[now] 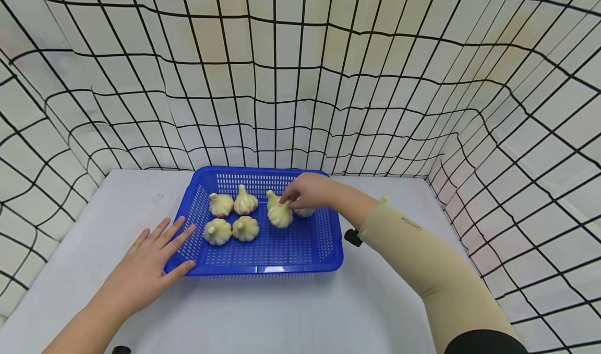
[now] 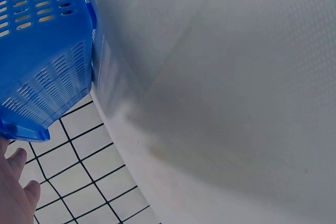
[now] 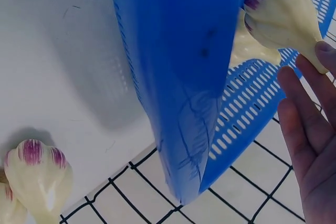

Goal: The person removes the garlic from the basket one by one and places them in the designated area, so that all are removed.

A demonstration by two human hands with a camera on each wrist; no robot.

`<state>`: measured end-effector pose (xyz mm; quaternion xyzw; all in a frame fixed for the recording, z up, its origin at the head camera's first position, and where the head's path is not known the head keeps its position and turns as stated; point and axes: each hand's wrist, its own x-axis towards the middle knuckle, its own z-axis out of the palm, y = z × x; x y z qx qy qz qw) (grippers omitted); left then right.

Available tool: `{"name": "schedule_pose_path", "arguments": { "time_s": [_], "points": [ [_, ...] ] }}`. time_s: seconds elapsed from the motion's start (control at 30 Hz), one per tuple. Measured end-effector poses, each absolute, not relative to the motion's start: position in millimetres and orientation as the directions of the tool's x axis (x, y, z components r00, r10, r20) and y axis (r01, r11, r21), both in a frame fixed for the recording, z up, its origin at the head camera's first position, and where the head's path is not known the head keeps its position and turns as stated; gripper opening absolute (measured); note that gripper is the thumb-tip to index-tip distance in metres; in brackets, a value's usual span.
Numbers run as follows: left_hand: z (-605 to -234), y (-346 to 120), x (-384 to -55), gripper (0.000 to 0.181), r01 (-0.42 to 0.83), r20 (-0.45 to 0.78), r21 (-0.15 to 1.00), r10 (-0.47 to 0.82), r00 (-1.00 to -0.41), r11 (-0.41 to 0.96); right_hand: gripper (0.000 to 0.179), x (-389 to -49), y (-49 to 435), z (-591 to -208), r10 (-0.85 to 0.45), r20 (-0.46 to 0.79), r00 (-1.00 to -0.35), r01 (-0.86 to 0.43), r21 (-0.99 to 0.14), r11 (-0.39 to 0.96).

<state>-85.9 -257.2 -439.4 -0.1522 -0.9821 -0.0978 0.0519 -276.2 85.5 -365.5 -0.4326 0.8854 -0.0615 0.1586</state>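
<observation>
A blue plastic basket with slotted walls stands on the white table, holding several garlic bulbs. Four-fingered reach aside, my left hand lies spread with straight fingers over the basket's left rim. In the basket's right half, my right hand pinches a garlic bulb by its stem between thumb and fingertips; the right wrist view shows the same held garlic bulb. Another garlic bulb is partly hidden under that hand. Toward the left sit more bulbs, including one garlic bulb near the left wall.
Outside the basket, a garlic bulb with purple streaks lies on the table beside another one, mostly hidden by the right forearm in the head view. Black netting over white sheeting encloses the table at the back and sides.
</observation>
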Motion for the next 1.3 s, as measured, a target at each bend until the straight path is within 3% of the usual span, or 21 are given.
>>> {"name": "schedule_pose_path", "arguments": {
  "time_s": [0.47, 0.83, 1.3],
  "points": [
    [-440, -257, -85, 0.076, 0.308, 0.133, 0.181, 0.287, -0.949, 0.934, 0.024, -276, 114, -359, -0.733, -0.094, -0.674, -0.669, -0.344, 0.659],
    [-441, -257, -84, 0.078, 0.300, 0.131, 0.181, 0.279, -0.951, 0.937, 0.024, -274, 135, -359, -0.697, 0.053, -0.715, -0.638, -0.455, 0.621],
    [-441, -255, -85, 0.078, 0.294, 0.117, 0.193, 0.276, -0.954, 0.936, 0.025, -265, 165, -360, -0.589, 0.151, -0.794, -0.558, -0.567, 0.607]
  ]
}}
